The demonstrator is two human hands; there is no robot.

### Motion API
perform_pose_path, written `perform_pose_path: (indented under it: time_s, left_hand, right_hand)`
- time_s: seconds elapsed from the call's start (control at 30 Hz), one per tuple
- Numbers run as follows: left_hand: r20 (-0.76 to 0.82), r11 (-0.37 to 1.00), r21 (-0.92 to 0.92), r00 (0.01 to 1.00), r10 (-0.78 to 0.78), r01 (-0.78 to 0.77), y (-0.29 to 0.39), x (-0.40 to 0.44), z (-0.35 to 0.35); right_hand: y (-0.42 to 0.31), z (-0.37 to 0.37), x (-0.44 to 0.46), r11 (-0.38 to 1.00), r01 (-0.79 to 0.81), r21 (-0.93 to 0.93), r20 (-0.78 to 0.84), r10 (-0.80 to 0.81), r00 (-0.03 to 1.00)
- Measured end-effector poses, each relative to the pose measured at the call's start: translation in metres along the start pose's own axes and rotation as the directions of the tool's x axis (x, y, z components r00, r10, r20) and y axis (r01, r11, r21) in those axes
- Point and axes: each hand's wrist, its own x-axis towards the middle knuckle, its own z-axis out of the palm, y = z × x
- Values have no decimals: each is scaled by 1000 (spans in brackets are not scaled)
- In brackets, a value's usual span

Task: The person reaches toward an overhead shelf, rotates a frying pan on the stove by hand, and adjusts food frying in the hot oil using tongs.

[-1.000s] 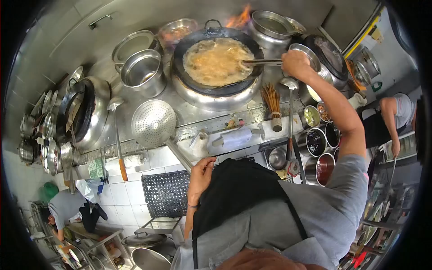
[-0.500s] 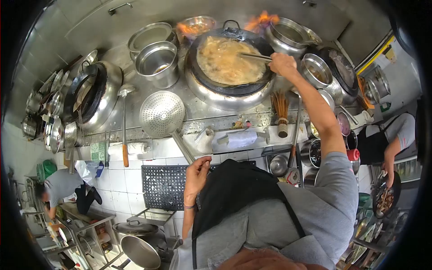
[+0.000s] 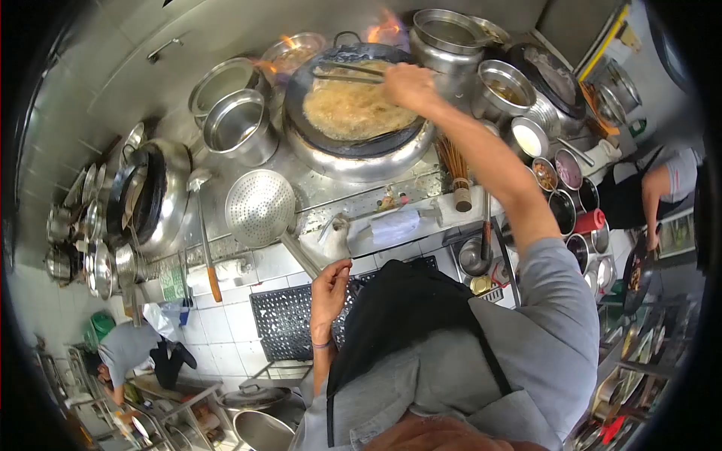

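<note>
My right hand (image 3: 410, 86) is closed round a pair of long chopsticks (image 3: 350, 76), which reach leftward over the far part of a large black wok (image 3: 301, 124). Foamy, light brown bubbling liquid (image 3: 357, 113) fills the wok, and what lies in it is hard to make out. My left hand (image 3: 329, 293) hangs in front of my apron with fingers curled and thumb pressed in. The handle of a big perforated skimmer (image 3: 260, 209) runs up to these fingers; whether they grip it is hidden.
Flames (image 3: 385, 30) rise behind the wok. Steel pots (image 3: 239, 128) stand left of it, and a bamboo brush (image 3: 460, 184) lies in front. A ladle (image 3: 204, 233) rests at left. Seasoning bowls (image 3: 568, 169) crowd the right. One co-worker (image 3: 639, 188) holds a pan at right; another person bends low at left.
My right hand has moved left and away across the wok, and the chopsticks' tips now show spread apart. The view has shifted and turned slightly. At right, the co-worker's pan has tilted.
</note>
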Motion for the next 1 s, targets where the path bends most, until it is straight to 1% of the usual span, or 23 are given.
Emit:
perform_pose_path:
  time_s: [0.07, 0.17, 0.2, 0.27, 0.3, 0.37, 0.43, 0.47, 0.57, 0.6, 0.7, 0.73, 0.8, 0.9, 1.0]
  left_hand:
    - [19, 995, 83, 998, 58, -60, 6, 8, 0]
    - [16, 973, 184, 990, 141, -142, 24, 12, -2]
    - [20, 975, 176, 990, 136, -138, 27, 11, -4]
    - [2, 994, 60, 995, 96, -96, 16, 6, -10]
    - [-5, 997, 0, 997, 72, -72, 8, 2, -12]
    - [-13, 999, -42, 1000, 22, -23, -7, -7, -19]
    - [-18, 996, -77, 998, -54, 52, -21, -15, -25]
    - [-21, 991, -120, 998, -57, 54, -29, -18, -28]
    - [-23, 974, -206, 995, -100, 93, -39, -22, -36]
    - [-24, 975, -199, 994, -106, 99, -40, -22, -40]
    - [24, 979, -189, 997, -68, 72, -39, -15, -50]
    - [38, 986, -145, 997, -73, 78, -33, -12, -53]
    - [30, 995, -98, 999, -26, 29, -22, -4, -53]
    - [55, 998, -55, 998, -1, 4, -10, 6, -54]
    - [98, 1000, -19, 995, 21, -19, -6, 15, -53]
  right_hand:
    - [-10, 38, 35, 998, 38, 42, -98, -34, 995]
    - [-30, 54, 52, 998, -23, 64, -52, 26, 998]
    - [-29, 56, 54, 998, -18, 63, -30, 19, 999]
    - [-23, 56, 57, 999, -4, 48, 19, 3, 1000]
    - [-18, 58, 56, 999, 47, 0, -11, -47, 999]
    - [-9, 61, 47, 987, 135, -89, -63, -141, 988]
    - [-6, 51, 36, 983, 137, -125, -36, -143, 989]
    - [-3, 44, 31, 981, 131, -142, -23, -135, 991]
    - [10, 29, 20, 988, 111, -109, 57, -105, 993]
    - [16, 28, 19, 991, 90, -96, 65, -84, 994]
    - [26, 21, 4, 997, 14, -82, 42, -10, 999]
    - [31, 21, -4, 997, 18, -77, 4, -17, 1000]
    - [41, 23, -21, 997, 35, -71, -73, -40, 997]
    - [43, -2, -65, 999, -25, 27, -142, 29, 989]
    - [53, -20, -95, 997, -79, -15, -133, 76, 988]
